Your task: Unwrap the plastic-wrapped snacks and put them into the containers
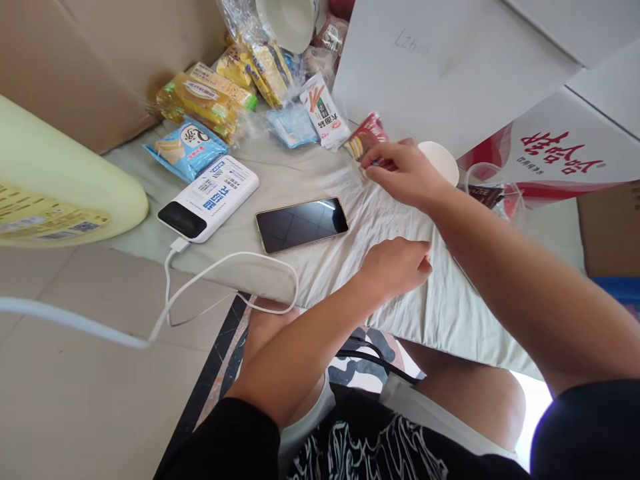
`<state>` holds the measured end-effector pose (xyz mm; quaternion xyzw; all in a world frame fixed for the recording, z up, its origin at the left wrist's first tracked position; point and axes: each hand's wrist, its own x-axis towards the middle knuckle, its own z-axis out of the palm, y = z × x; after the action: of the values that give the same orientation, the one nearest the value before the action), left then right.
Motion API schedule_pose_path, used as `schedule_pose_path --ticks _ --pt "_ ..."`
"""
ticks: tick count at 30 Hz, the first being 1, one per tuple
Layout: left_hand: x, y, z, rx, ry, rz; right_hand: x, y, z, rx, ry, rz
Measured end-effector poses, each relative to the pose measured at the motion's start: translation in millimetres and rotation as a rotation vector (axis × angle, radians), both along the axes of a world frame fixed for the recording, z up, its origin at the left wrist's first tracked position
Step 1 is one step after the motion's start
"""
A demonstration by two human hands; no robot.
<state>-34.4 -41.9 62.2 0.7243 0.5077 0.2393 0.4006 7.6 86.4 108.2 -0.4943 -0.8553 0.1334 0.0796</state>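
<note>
My right hand reaches to the back of the cloth-covered surface, thumb and fingers pinched at the lower edge of a red snack packet. The packet lies against the white box, partly behind my fingers. Nearer to me, my left hand is closed in a loose fist low over the cloth, with nothing showing from it; its palm is hidden. To its left lies a dark-screened smartphone. A white paper bowl stands just beyond my right wrist.
A white power bank with a white cable sits left of the phone. Behind are a blue snack packet, yellow packets and a white sachet. White boxes bound the back; a clear cup stands right.
</note>
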Motion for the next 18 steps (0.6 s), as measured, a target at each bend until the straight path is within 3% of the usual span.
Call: schedule_pose_path --ticks 2,4,6,8,10,12,15,18 --pt "2 0 -1.9 -0.005 -0.041 0.018 30 -27 14.6 0.088 0.069 -0.011" --pt "4 2 -3.5 -0.056 -0.156 0.056 64 -57 22.2 0.281 0.104 -0.052" --pt "8 4 -4.7 -0.141 -0.373 0.120 96 -87 18.3 0.504 0.097 -0.102" --pt "14 6 -6.0 -0.218 -0.665 0.132 120 -114 2.8 0.645 0.116 -0.126" --pt "20 7 -9.0 -0.298 -0.936 0.046 135 -137 -19.6 0.626 0.131 -0.061" --pt "25 8 -14.2 -0.373 -1.087 0.009 143 -152 -42.0 0.523 0.182 0.059" --pt "24 12 -23.9 -0.417 -1.086 0.143 151 -161 -65.8 0.351 0.341 0.180" --pt "21 15 -29.5 -0.443 -0.971 0.194 167 -162 -76.4 0.263 0.465 0.081"
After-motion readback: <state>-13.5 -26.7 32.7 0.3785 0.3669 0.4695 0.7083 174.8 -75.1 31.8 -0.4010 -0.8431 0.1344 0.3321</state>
